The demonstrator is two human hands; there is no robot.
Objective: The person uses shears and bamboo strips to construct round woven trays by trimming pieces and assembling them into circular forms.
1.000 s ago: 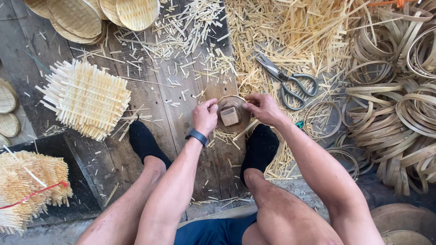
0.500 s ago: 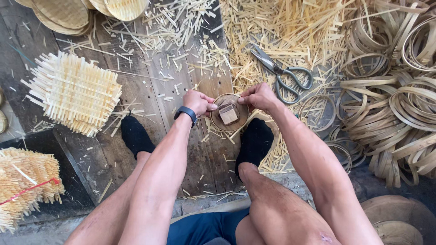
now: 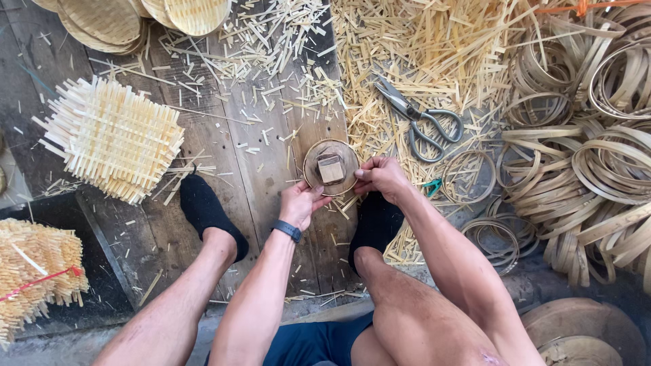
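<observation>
Head view, looking straight down between two bare knees: left hand (image 3: 300,203) pinched on the near-left rim of a small round wooden disc with a square wooden block on top (image 3: 331,167), right hand (image 3: 381,177) closed on its right rim, the disc held just above the dark plank floor (image 3: 224,129), between two feet in black socks (image 3: 207,211). Best done, judging by the grip, with even pressure from both sides and thumbs kept low on the rim, disc level, block centred. Dark wristband (image 3: 287,230) on the left wrist. Grey metal shears (image 3: 418,116) lying just beyond the right hand on a bed of pale, splintery bamboo offcuts (image 3: 420,54). Far right, a heap of thin, smooth, springy bamboo hoops (image 3: 583,156), coiled and overlapping. Left, a square mat of woven pale bamboo strips with bristling ends (image 3: 112,139); above it, shallow round woven bamboo trays (image 3: 102,20), stacked. Lower left, a bundle of strips tied with red string (image 3: 34,271).
</observation>
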